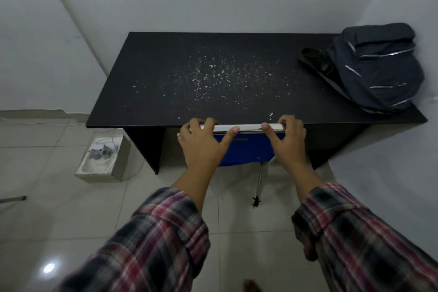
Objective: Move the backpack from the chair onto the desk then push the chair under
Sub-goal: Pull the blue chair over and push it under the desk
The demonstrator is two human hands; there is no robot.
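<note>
Blue fabric marks the chair [246, 149], which sits at 6 o'clock of the black desk [166, 83], its seat already tucked into the kneehole and its white-edged backrest top just at the desk's front edge. Both hands grip that top rail: the left hand [201, 142] and the right hand [288, 140] each wrap it, fingers curled over the far side and thumbs pressed on the near face, so both are closed on the chair. The dark backpack [376, 69] already rests on the desk at 2 o'clock, slumped against the wall, so that part of the task looks done. The risk now, as I judge it, is in the last push: the fingers [209, 122] hooked over the rail lie between backrest and desk edge and could get pinched if the chair goes further in. A hard shove could also knock the rail into the desk and jolt it, and the backpack sits near the front right corner, so it might slide off. One thin chair leg [259, 182] could catch on a tile joint and twist the chair
</note>
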